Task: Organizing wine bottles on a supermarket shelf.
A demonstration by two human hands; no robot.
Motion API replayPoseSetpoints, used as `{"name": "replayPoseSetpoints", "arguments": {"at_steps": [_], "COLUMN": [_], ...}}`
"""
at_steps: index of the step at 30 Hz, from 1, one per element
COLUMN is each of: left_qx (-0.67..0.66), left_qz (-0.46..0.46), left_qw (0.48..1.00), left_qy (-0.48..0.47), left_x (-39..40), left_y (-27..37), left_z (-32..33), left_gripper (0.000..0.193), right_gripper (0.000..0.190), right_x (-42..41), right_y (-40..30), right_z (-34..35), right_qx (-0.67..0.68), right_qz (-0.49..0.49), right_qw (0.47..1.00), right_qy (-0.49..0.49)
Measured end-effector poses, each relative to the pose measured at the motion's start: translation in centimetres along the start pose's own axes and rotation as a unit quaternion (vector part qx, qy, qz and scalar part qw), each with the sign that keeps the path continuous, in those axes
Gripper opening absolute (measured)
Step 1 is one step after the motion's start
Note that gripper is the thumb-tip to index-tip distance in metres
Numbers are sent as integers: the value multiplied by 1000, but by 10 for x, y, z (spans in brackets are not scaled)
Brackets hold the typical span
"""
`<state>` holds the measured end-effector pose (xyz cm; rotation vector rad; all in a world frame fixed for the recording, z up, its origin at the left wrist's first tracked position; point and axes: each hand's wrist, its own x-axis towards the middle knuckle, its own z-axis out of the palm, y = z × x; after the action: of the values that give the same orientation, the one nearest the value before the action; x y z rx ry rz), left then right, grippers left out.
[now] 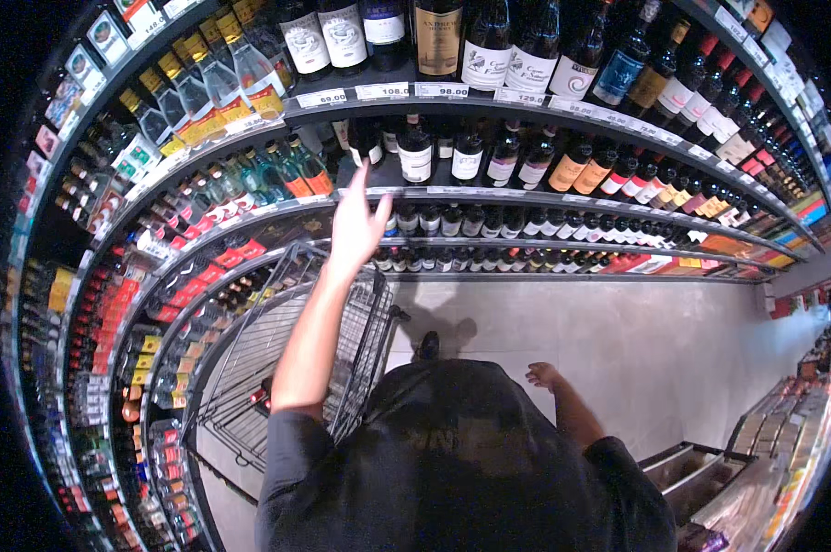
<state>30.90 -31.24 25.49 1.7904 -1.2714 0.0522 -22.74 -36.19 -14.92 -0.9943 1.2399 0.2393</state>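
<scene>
My left hand point(357, 224) reaches out over the shopping cart point(370, 331) toward a shelf of wine bottles. Its fingers are apart and hold nothing. Just beyond the fingertips stands a dark wine bottle point(365, 148) with a pale label; whether they touch it I cannot tell. Beside that one is another wine bottle point(414, 157) with a white label. Low on my other side, my right hand point(543, 375) hangs over the floor, loosely bent, with nothing visible in it. Inside the wire cart, partly behind my left forearm, lies a dark bottle point(262, 395) with a red part.
Wine bottles fill the upper shelf point(422, 96) and the lower rows, with price tags along the edges. Clear glass bottles point(201, 96) stand at the left, where the shelving curves around the cart. Grey floor point(594, 331) stretches right toward a dark crate point(698, 469) and stacked goods point(767, 421).
</scene>
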Motion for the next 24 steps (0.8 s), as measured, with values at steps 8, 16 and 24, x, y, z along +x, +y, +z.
{"name": "replayPoseSetpoints", "arguments": {"at_steps": [8,16,24], "left_qx": [80,228,325], "left_qz": [-480,-487,-459], "left_qw": [820,801,744], "left_qy": [-302,-262,-361], "left_x": [-487,-497,-479], "left_y": [-222,-129,-101], "left_z": [-65,-51,-35], "left_gripper": [77,35,19], "right_gripper": [39,34,33], "right_x": [-36,14,-28], "right_y": [66,181,40], "right_z": [9,-16,11], "right_qx": [0,-25,-52], "right_qz": [-71,23,-14], "right_qw": [994,954,996], "right_qy": [-77,-299,-69]}}
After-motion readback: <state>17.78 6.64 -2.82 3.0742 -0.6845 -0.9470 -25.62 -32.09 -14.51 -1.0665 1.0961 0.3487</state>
